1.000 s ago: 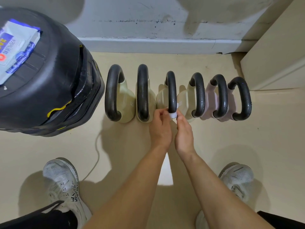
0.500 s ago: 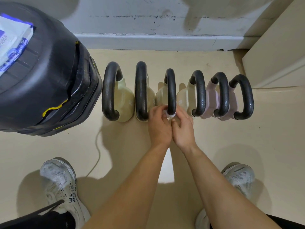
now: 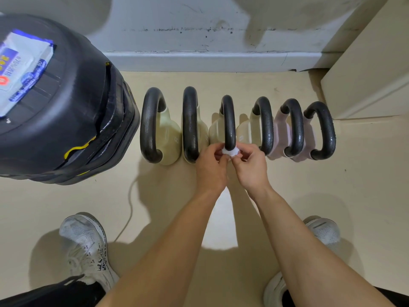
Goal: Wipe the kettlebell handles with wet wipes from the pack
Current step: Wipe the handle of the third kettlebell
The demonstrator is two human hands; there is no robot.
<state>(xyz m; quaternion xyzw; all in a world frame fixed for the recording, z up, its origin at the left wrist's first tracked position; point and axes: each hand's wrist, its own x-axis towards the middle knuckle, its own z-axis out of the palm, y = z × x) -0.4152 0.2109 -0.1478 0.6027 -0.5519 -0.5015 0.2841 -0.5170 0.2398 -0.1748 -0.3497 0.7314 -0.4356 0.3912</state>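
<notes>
Head: left hand [image 3: 211, 171], right hand [image 3: 251, 169] pinch wipe [image 3: 230, 151].

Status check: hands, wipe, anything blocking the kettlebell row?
Left hand and right hand both pinch the wipe. Wipe wrapped round near end of third handle from left. Nothing in the way.

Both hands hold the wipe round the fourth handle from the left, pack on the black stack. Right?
Wrong handle: head view shows the left hand and right hand holding the wipe round the third handle from the left. The pack on the black stack is right.
</notes>
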